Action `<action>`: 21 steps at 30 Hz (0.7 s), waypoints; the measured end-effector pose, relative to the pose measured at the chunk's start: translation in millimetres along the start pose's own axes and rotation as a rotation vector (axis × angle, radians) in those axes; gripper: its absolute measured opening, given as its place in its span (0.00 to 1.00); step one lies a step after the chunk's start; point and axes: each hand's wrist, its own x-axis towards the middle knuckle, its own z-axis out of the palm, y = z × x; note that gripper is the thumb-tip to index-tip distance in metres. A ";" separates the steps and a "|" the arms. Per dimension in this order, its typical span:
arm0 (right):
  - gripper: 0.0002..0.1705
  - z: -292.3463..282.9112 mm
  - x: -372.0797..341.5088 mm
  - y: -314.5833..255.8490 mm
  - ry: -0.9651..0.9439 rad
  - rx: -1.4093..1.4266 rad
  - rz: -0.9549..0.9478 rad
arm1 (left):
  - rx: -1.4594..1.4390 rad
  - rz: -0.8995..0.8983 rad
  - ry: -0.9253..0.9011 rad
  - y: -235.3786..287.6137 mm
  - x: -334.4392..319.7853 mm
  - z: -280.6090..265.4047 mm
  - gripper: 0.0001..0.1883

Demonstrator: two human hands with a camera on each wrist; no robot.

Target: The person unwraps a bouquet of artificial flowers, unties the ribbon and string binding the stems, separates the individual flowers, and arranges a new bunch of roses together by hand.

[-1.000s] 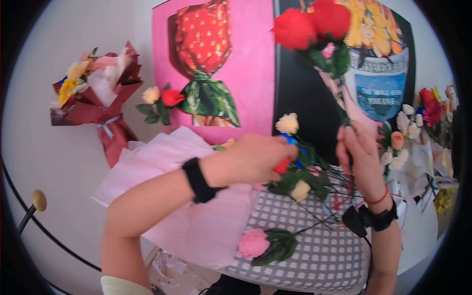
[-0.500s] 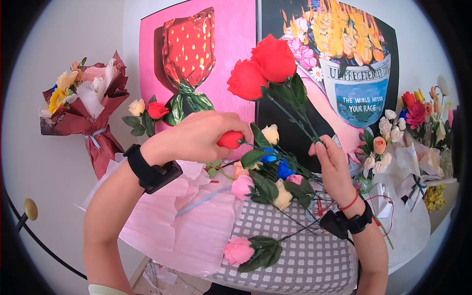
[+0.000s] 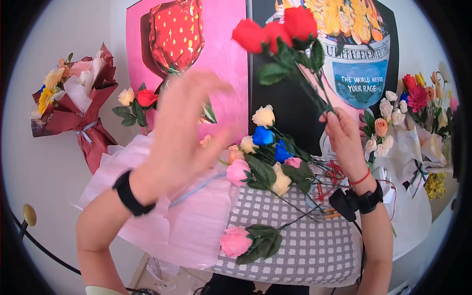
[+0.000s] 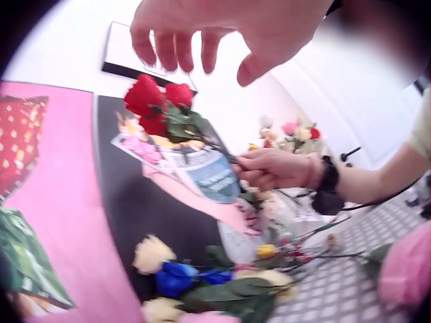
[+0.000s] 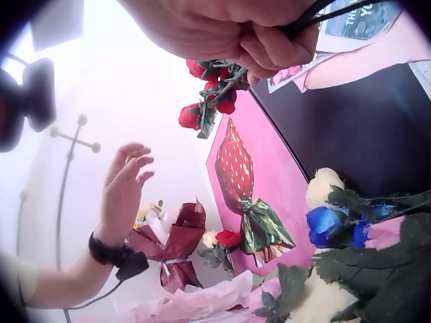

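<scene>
My right hand [image 3: 346,142] pinches the green stems of several red roses [image 3: 301,23], held up before the black poster; the thumb and fingers close round the stems. My left hand [image 3: 182,130] is raised over the pink wrapping paper [image 3: 191,226], blurred, with its fingers spread and nothing in them. In the left wrist view those fingers [image 4: 183,50] hang loosely above the red roses. Between the hands lies a pile of artificial roses: a cream rose [image 3: 264,116], a blue rose [image 3: 263,136] and a pink rose [image 3: 238,172] among them.
A single pink rose [image 3: 236,242] lies on the grey checked cloth [image 3: 305,260] near the front edge. At the left a wrapped bouquet [image 3: 88,128] leans on the wall. More flowers [image 3: 388,123] stand at the right, and two posters [image 3: 226,73] rise behind.
My left hand has brought another red rose to the right hand's stems and let go, then drawn back left with its fingers opened. The right hand has risen slightly with the bunch.
</scene>
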 end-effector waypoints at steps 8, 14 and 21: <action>0.12 -0.4 -7.5 -21.0 -0.004 0.098 0.040 | -0.387 -0.042 -1.142 67.9 -63.9 42.9 0.15; 0.12 -6.0 -5.8 -28.6 -0.020 0.126 0.096 | -0.126 0.109 -0.927 52.1 -33.0 41.4 0.10; 0.12 -13.2 -2.3 -28.8 -0.019 0.191 0.102 | -0.012 0.042 -0.660 -10.6 -0.6 69.2 0.09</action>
